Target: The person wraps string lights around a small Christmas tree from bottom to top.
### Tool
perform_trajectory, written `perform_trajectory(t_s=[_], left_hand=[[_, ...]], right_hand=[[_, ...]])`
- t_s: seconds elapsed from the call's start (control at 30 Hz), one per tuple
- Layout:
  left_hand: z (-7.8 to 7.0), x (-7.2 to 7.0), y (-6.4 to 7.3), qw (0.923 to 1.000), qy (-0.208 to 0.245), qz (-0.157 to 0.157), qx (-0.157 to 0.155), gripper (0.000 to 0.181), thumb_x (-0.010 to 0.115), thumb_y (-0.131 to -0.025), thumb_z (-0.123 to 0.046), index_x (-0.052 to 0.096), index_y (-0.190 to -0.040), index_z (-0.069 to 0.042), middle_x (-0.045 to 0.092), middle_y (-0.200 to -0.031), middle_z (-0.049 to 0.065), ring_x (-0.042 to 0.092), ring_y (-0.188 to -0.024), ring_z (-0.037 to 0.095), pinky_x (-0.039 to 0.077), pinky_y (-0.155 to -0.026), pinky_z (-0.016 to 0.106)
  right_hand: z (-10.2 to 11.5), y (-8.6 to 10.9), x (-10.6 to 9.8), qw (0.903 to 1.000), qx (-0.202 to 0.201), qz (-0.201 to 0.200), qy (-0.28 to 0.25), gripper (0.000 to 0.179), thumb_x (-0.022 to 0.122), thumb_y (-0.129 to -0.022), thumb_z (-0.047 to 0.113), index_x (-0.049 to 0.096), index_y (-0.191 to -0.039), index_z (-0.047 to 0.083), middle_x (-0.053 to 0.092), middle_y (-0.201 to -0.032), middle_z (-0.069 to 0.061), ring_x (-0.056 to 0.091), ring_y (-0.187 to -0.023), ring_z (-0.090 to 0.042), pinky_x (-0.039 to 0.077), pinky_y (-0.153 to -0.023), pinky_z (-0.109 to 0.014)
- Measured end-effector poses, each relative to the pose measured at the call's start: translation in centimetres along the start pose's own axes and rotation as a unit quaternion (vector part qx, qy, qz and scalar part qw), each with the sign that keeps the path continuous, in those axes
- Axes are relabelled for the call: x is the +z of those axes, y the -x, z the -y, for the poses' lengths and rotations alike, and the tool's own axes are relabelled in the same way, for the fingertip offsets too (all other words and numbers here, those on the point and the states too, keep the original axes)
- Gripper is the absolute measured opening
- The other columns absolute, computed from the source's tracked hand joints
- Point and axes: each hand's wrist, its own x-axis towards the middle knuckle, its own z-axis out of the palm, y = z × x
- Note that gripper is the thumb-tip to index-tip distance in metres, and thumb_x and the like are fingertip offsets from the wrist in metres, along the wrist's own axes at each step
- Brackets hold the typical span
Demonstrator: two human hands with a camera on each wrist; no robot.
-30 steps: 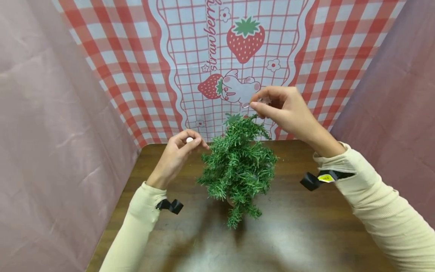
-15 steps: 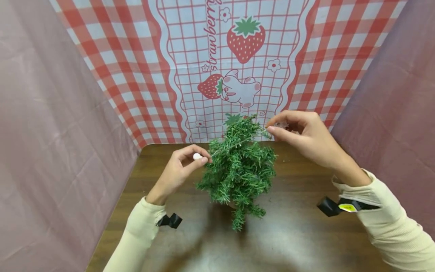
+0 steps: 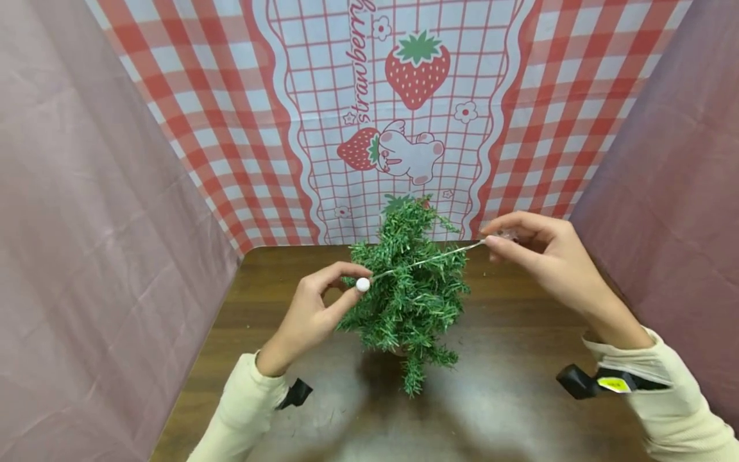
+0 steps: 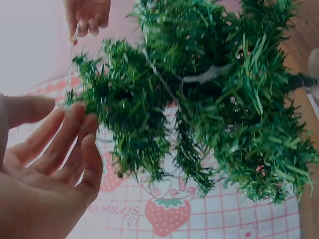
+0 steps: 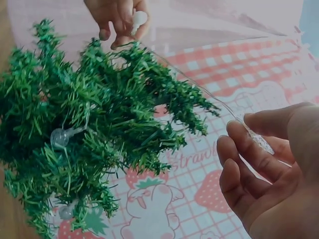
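A small artificial Christmas tree (image 3: 412, 301) stands on the table between the hands. Across its upper front runs the thin clear wire of a string of lights (image 3: 441, 256), drawn fairly straight from hand to hand. My left hand (image 3: 314, 311) pinches its left end, where a round white bulb (image 3: 362, 284) shows at the fingertips. Thumb and forefinger of my right hand (image 3: 557, 266) pinch the other end, and a clear textured light piece (image 5: 261, 143) lies against those fingers. More clear bulbs (image 5: 61, 137) sit among the branches, as does a clear light (image 4: 207, 74) in the left wrist view.
The brown wooden table (image 3: 508, 372) ends at a backdrop cloth (image 3: 416, 147) with strawberry and check prints. Pink curtains (image 3: 115, 224) hang on both sides. Each wrist carries a black camera strap (image 3: 577, 382).
Both hands have come down toward the front, the right also outward to the right and the left inward over the tree's left side. The wire between them now shows stretched across the tree.
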Motion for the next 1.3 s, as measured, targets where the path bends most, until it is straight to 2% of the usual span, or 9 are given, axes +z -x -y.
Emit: perform_trajectory(t_s=[0.17, 0.3, 0.57, 0.67, 0.83, 0.93, 1.07, 1.17, 1.3], left_hand=[[-0.4, 1.0, -0.2, 0.9982, -0.034, -0.027, 0.041, 0.021, 0.059, -0.083, 0.000, 0.061, -0.104, -0.004, 0.063, -0.099, 0.005, 0.058, -0.090, 0.018, 0.046, -0.069, 0.028], [-2.1, 1.6, -0.6, 0.9978, -0.042, -0.024, 0.046, 0.021, 0.059, -0.082, 0.003, 0.059, -0.103, -0.001, 0.062, -0.098, 0.009, 0.057, -0.085, 0.023, 0.046, -0.064, 0.032], [-3.1, 2.2, -0.5, 0.9979, -0.049, -0.014, 0.039, 0.023, 0.059, -0.082, 0.003, 0.059, -0.104, -0.001, 0.059, -0.108, 0.011, 0.053, -0.098, 0.020, 0.046, -0.070, 0.035], [-2.9, 2.4, -0.2, 0.9978, -0.047, -0.005, 0.048, 0.023, 0.058, -0.083, 0.002, 0.058, -0.105, -0.003, 0.057, -0.114, 0.011, 0.052, -0.106, 0.020, 0.046, -0.075, 0.035], [-1.2, 3.0, 0.6, 0.9967, -0.053, 0.012, 0.061, 0.024, 0.056, -0.086, -0.003, 0.057, -0.109, -0.007, 0.052, -0.124, 0.010, 0.047, -0.116, 0.022, 0.043, -0.090, 0.035], [-0.3, 3.0, 1.2, 0.9960, -0.062, 0.005, 0.063, 0.022, 0.056, -0.087, -0.006, 0.057, -0.109, -0.010, 0.052, -0.123, 0.007, 0.045, -0.118, 0.021, 0.038, -0.097, 0.034], [0.4, 2.6, 1.8, 0.9961, -0.069, -0.007, 0.055, 0.021, 0.056, -0.087, -0.008, 0.058, -0.107, -0.013, 0.054, -0.120, 0.004, 0.047, -0.115, 0.017, 0.038, -0.096, 0.032], [0.8, 2.3, 1.9, 0.9961, -0.068, -0.021, 0.053, 0.020, 0.056, -0.087, -0.007, 0.059, -0.105, -0.013, 0.056, -0.116, 0.004, 0.049, -0.110, 0.016, 0.043, -0.088, 0.032], [0.7, 2.1, 1.7, 0.9956, -0.063, -0.035, 0.059, 0.019, 0.056, -0.086, -0.006, 0.059, -0.104, -0.012, 0.057, -0.113, 0.005, 0.050, -0.107, 0.016, 0.045, -0.079, 0.033]], right_hand=[[-2.0, 0.6, -0.7, 0.9996, 0.006, -0.025, -0.012, 0.019, 0.060, -0.086, 0.008, 0.063, -0.105, 0.007, 0.064, -0.076, -0.011, 0.057, -0.068, -0.019, 0.047, -0.058, -0.025], [-3.0, 0.8, -0.8, 0.9983, 0.004, -0.053, -0.022, 0.019, 0.059, -0.086, 0.008, 0.062, -0.104, 0.003, 0.063, -0.074, -0.011, 0.055, -0.065, -0.021, 0.045, -0.056, -0.025], [-5.0, 0.6, -0.2, 0.9834, 0.011, -0.091, -0.157, 0.021, 0.058, -0.085, 0.002, 0.058, -0.103, -0.009, 0.062, -0.073, -0.016, 0.055, -0.061, -0.020, 0.046, -0.056, -0.024], [-5.6, 0.4, 0.0, 0.9792, 0.012, -0.107, -0.172, 0.020, 0.058, -0.085, 0.002, 0.058, -0.102, -0.009, 0.062, -0.072, -0.016, 0.054, -0.060, -0.022, 0.047, -0.057, -0.024], [-6.1, 0.1, 0.0, 0.9696, 0.007, -0.140, -0.201, 0.021, 0.058, -0.084, -0.001, 0.056, -0.101, -0.012, 0.063, -0.072, -0.015, 0.055, -0.057, -0.020, 0.048, -0.056, -0.023], [-6.1, 0.0, -0.3, 0.9657, -0.001, -0.155, -0.209, 0.021, 0.058, -0.084, -0.002, 0.055, -0.101, -0.015, 0.064, -0.072, -0.015, 0.057, -0.057, -0.017, 0.048, -0.055, -0.022], [-6.4, -0.1, -0.7, 0.9594, -0.014, -0.175, -0.221, 0.024, 0.057, -0.083, -0.004, 0.052, -0.102, -0.018, 0.064, -0.071, -0.015, 0.057, -0.057, -0.018, 0.048, -0.054, -0.022], [-7.0, -0.5, -0.7, 0.9423, -0.019, -0.221, -0.251, 0.030, 0.058, -0.082, -0.006, 0.048, -0.109, -0.015, 0.064, -0.070, -0.015, 0.059, -0.059, -0.019, 0.049, -0.054, -0.024], [-8.1, -1.3, -0.4, 0.8998, -0.020, -0.305, -0.312, 0.041, 0.062, -0.078, -0.008, 0.044, -0.114, -0.007, 0.063, -0.069, -0.016, 0.061, -0.061, -0.021, 0.049, -0.051, -0.026]])
